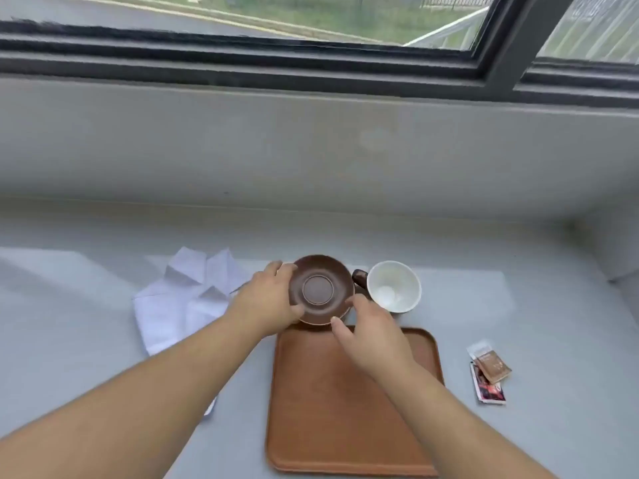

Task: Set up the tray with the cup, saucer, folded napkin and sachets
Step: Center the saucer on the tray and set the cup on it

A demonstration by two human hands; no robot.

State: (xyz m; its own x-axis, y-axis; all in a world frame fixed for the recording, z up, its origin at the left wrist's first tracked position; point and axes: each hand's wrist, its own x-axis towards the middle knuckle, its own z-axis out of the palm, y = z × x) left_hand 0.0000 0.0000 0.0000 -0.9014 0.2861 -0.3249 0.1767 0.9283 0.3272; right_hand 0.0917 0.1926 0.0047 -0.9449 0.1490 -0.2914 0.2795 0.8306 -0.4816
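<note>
- Brown ceramic saucer (320, 289) is what we've got hold of, tilted up toward us so we see its round centre ring face-on, sitting just past the far edge of the tray (349, 423).
- Our left hand (268, 304) is clamped on the saucer's left rim, fingers curled over the top edge and thumb pressing on the near edge.
- Our right hand (371, 328) has the near right rim pinched, thumb on the lower edge and fingers tucked behind it. So both hands are closed on the same saucer.
- Can't really tell if the saucer is fully lifted or if its lower edge is touching the tray's rim; there's a dark shadow right under it.
- That tray is a plain orange-brown rectangle with rounded corners, lying flat on the pale grey counter (86, 305) with nothing on it, our right forearm crossing over it.
- Cup (394, 286) is just right of the saucer on the counter, off the tray: white inside, dark brown handle pointing left toward the saucer.
- Napkin (183, 299) is the white cloth left of the saucer, rumpled and half unfolded, our left forearm passing over its near corner.
- Sachets (489, 373) are in a small overlapping pile on the counter, well off to the right of the tray: a brown one, a clear-ish one, and a dark red one nearest us.
- Window (311, 15) runs behind the counter above a pale sill, with road and grass outside.
</note>
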